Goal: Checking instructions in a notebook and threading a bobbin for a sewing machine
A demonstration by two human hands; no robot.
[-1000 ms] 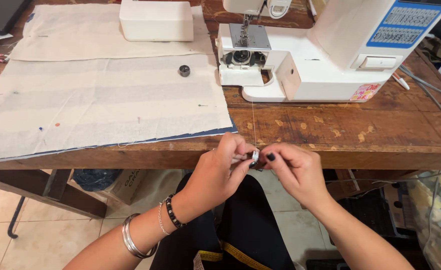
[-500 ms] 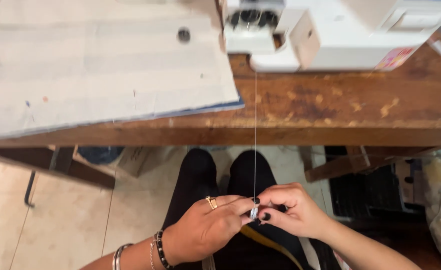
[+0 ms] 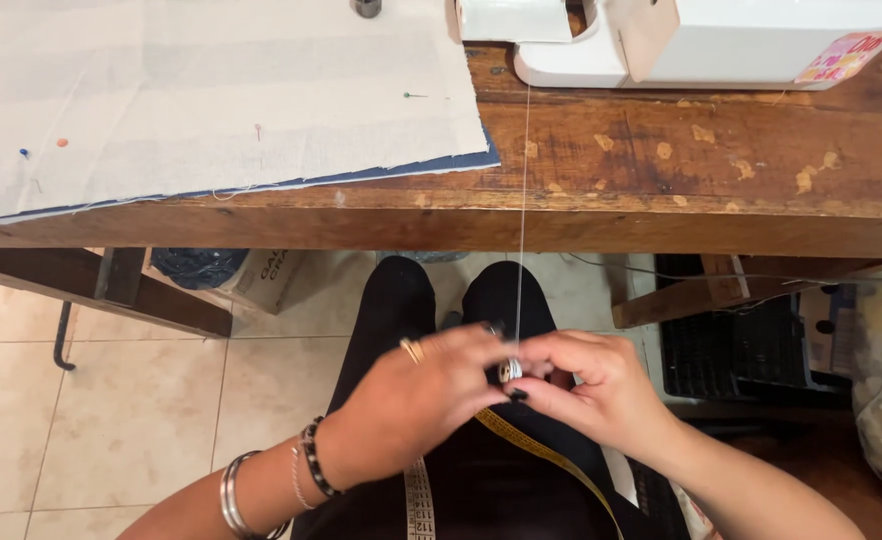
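Both hands meet over the lap: left hand and right hand pinch a small metal bobbin, keeping its white thread taut below the sewing machine.

a: the cloth on the table?
b: pale cream with faint stripes, over a dark blue layer at its edge. pins in it have blue, orange and green heads.
a: the table itself?
b: worn brown wood with lighter tan spots.
a: the machine?
b: white, with a pink and yellow sticker.
a: and lower down?
b: white thread, a silver bobbin, black trousers, a yellow tape, beige floor tiles, silver bangles and a black beaded bracelet.
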